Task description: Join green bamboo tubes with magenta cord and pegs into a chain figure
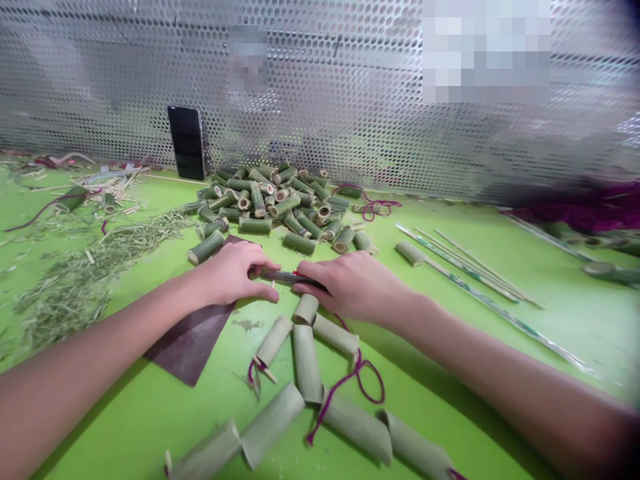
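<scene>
My right hand [350, 283] is wrapped around a thin metal tool with a dark handle [313, 281] and a spot of red; its exact kind is unclear. The tool's narrow grey end points left to my left hand [235, 270], whose fingers are curled around a thin pale stick [273, 284], mostly hidden. Under the left wrist lies brown sandpaper [193, 340]. Below the hands, pale bamboo tubes [306, 363] form a branching figure. Purple cord [370, 380] loops out beside them, and a short tube [274, 340] on the left has cord and a stick at its end.
A heap of green bamboo pieces [280, 200] lies behind my hands. A phone [187, 143] leans on the perforated metal wall [320, 100]. Bamboo shavings [110, 273] cover the left. On the right are thin sticks [480, 273], a clear wrapper [530, 333] and purple yarn [585, 207].
</scene>
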{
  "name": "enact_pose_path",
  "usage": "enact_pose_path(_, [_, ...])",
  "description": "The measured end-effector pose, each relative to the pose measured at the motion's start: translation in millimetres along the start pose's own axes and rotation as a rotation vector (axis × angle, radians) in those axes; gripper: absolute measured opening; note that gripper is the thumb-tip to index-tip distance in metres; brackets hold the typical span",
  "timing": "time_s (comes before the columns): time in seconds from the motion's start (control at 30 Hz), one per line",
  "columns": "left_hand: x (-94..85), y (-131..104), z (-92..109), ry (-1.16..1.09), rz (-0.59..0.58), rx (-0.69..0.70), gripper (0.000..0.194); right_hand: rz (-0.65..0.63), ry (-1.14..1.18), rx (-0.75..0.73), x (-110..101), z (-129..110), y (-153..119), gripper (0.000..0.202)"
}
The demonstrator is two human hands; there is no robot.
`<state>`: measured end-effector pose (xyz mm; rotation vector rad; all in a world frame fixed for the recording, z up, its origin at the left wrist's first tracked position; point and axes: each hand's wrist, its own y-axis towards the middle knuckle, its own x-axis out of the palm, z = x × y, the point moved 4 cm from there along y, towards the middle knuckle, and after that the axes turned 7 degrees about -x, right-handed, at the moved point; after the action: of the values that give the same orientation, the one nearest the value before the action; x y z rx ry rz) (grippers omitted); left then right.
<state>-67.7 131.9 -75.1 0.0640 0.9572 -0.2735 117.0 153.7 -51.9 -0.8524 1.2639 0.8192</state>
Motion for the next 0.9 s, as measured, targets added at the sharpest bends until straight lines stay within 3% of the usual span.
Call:
enact_pose_path(0.4, [-0.5,-1.3,-0.9,0.065,0.011,0.056,0.044,-0.1,-0.02,-0.018,-5.4,-3.4,1.3,0.03])
enact_pose_path(0.6, [-1.0,1.6,-5.2,-0.002,0.001,0.045,0.045,-0.049,-0.055,0.042,-3.3,0.0,-3.4,0.031])
enact_pose_path(0.9, [-0.9,0.2,-5.6,-0.028,-0.014,0.042,0.052,0.014,0.004,-0.009,-1.4,4.8,-2.5,0.03])
